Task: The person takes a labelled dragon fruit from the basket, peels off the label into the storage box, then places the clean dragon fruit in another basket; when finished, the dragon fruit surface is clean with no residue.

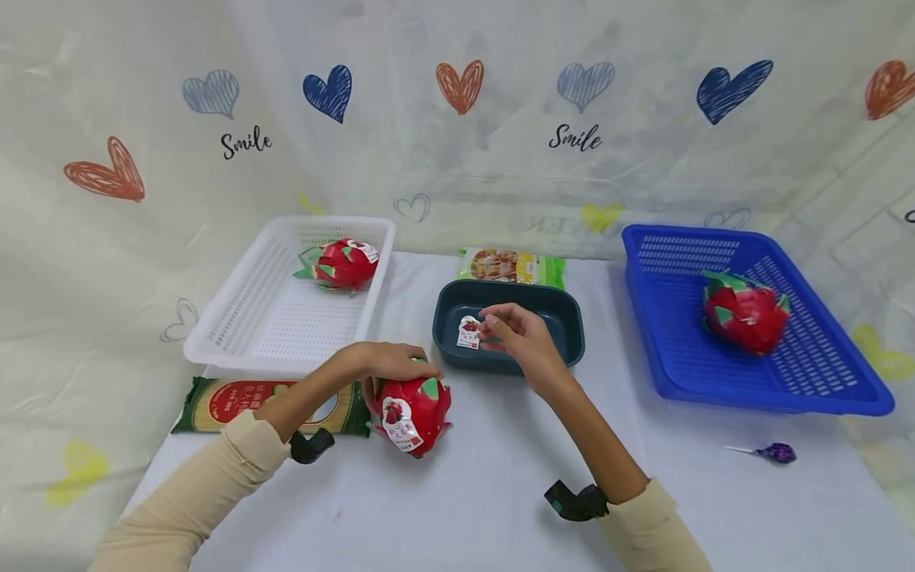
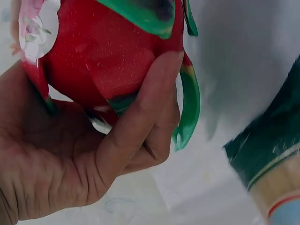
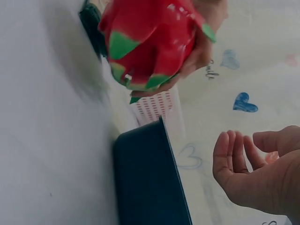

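The left hand [image 1: 395, 361] grips a red dragon fruit [image 1: 418, 421] with green leaf tips and a white label, low over the table. In the left wrist view, the fingers and thumb of the left hand [image 2: 93, 145] curl round the fruit [image 2: 108, 61]. The right hand [image 1: 525, 338] hovers over a dark teal bin [image 1: 486, 364], its fingers loosely bent. A white label [image 1: 468, 334] shows in the bin beside the fingertips; contact cannot be told. In the right wrist view, thumb and fingers of the right hand [image 3: 262, 173] stand apart.
A white basket [image 1: 286, 361] at left and a blue basket [image 1: 772, 397] at right each hold a dragon fruit. A green-and-tan package [image 1: 210, 405] lies by the left forearm, a snack bag [image 1: 507, 266] behind the bin, and a purple lollipop [image 1: 777, 453] at front right.
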Motion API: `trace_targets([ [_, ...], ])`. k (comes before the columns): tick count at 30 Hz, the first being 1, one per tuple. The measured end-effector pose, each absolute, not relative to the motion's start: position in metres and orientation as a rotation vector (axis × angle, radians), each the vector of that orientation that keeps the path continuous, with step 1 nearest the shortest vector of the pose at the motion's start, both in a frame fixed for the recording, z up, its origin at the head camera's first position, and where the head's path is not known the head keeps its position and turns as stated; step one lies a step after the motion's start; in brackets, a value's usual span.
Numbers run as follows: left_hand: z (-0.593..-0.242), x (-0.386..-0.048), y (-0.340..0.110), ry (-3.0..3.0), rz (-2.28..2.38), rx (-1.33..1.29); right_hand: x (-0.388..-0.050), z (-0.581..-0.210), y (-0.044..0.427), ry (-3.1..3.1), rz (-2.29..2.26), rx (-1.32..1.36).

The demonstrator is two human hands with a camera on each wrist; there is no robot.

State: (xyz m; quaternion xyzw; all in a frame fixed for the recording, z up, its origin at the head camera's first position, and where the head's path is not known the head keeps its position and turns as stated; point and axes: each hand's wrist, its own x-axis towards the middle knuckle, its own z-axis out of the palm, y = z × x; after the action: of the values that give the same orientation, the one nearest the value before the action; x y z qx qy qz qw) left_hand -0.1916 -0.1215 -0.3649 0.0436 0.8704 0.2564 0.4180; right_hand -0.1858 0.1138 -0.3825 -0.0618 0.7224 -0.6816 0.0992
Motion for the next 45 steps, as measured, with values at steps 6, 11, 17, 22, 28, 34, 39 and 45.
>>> trace_targets([
  [6,-0.386,-0.192,-0.108,2.213,0.598,0.021,-0.185,-0.389,0.119,2.139,-1.986,-0.195],
  [11,-0.390,-0.192,-0.104,2.275,0.568,0.043,-0.183,-0.393,0.125,2.159,-2.001,-0.183],
  [17,-0.405,-0.182,-0.115,2.211,0.881,0.094,-0.180,-0.398,0.135,2.169,-1.989,-0.145],
  [22,-0.418,-0.170,-0.120,1.973,1.236,0.008,-0.177,-0.402,0.139,2.185,-1.971,-0.130],
  [28,-0.436,-0.160,-0.111,1.930,1.397,0.027,-0.171,-0.408,0.142,2.229,-1.895,-0.112],
  [34,-0.447,-0.151,-0.095,2.026,1.487,0.041,-0.160,-0.412,0.149,2.327,-1.760,-0.149],
  [39,-0.450,-0.150,-0.085,1.981,1.572,0.049,-0.147,-0.413,0.159,2.389,-1.638,-0.300],
  [45,-0.455,-0.152,-0.079,1.913,1.629,0.048,-0.133,-0.415,0.163,2.347,-1.549,-0.570],
])
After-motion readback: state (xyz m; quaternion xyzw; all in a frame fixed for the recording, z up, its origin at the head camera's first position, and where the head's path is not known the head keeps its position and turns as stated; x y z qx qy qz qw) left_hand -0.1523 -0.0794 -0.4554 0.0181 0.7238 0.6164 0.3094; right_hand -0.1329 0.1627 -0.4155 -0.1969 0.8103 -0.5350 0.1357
